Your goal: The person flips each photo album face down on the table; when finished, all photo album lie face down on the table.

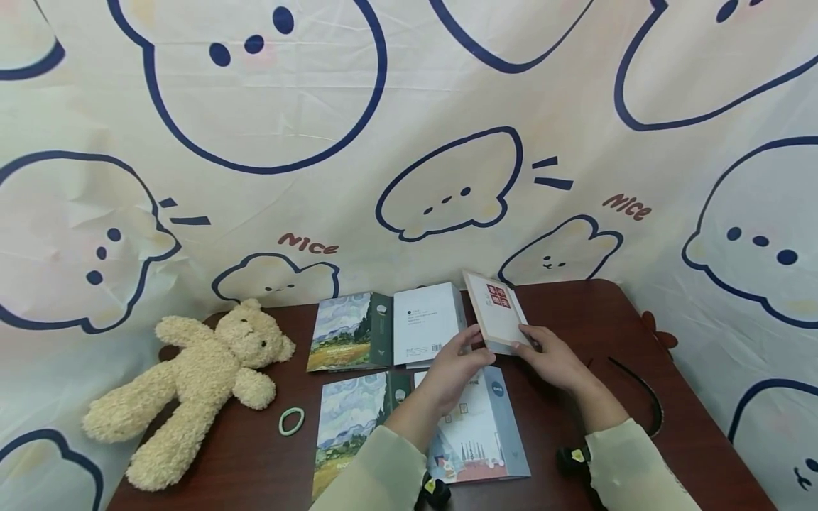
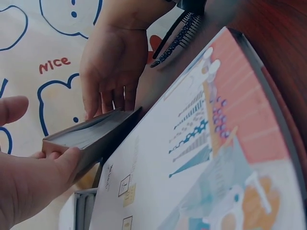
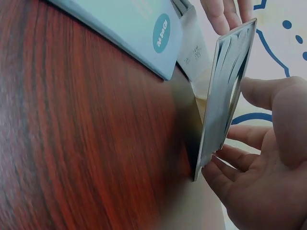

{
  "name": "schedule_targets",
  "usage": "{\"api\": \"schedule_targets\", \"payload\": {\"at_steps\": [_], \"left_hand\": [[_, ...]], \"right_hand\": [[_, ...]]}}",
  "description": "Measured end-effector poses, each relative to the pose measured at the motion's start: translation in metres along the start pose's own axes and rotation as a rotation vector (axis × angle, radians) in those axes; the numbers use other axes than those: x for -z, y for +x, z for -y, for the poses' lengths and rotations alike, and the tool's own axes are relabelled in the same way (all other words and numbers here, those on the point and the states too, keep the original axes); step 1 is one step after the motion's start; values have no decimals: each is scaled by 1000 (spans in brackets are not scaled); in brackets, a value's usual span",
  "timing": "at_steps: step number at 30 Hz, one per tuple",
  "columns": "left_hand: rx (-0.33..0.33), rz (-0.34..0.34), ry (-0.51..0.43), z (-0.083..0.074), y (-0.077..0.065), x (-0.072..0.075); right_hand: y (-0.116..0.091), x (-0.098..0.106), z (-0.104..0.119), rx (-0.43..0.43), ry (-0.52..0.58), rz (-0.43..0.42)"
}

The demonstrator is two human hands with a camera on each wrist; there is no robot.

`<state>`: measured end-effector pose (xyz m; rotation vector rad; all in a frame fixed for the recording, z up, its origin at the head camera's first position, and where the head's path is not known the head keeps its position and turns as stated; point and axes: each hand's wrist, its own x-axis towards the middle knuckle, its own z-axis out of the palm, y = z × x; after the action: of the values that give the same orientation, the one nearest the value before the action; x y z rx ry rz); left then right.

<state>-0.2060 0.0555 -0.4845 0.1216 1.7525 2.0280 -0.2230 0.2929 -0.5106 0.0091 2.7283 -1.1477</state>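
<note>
A small white book (image 1: 498, 309) with red square lettering on its cover is tilted up above the table. My right hand (image 1: 556, 362) holds its right side, thumb on the cover; the right wrist view shows the fingers of that hand (image 3: 268, 158) at the book's (image 3: 225, 91) edge and far side. My left hand (image 1: 454, 369) grips the lower left corner, and in the left wrist view one finger is raised off the book (image 2: 91, 136). Beneath the left forearm lies a pale blue book (image 1: 476, 440) with a drawn scene, partly covered by the arm.
Behind it lies a white book (image 1: 424, 323), beside two landscape-painting covers (image 1: 341, 330) with green strips. A cream teddy bear (image 1: 211, 376) and a green ring (image 1: 291, 421) are at the left. A dark toothed headband (image 1: 648, 397) lies right of the right forearm.
</note>
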Motion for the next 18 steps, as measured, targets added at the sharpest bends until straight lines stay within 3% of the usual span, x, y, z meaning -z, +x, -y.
{"api": "schedule_targets", "payload": {"at_steps": [12, 18], "left_hand": [[-33, -36, 84, -2, -1, 1], [-90, -23, 113, -2, -1, 2]], "right_hand": [[2, -5, 4, -45, 114, 3], [2, -4, 5, -88, 179, 47]]}}
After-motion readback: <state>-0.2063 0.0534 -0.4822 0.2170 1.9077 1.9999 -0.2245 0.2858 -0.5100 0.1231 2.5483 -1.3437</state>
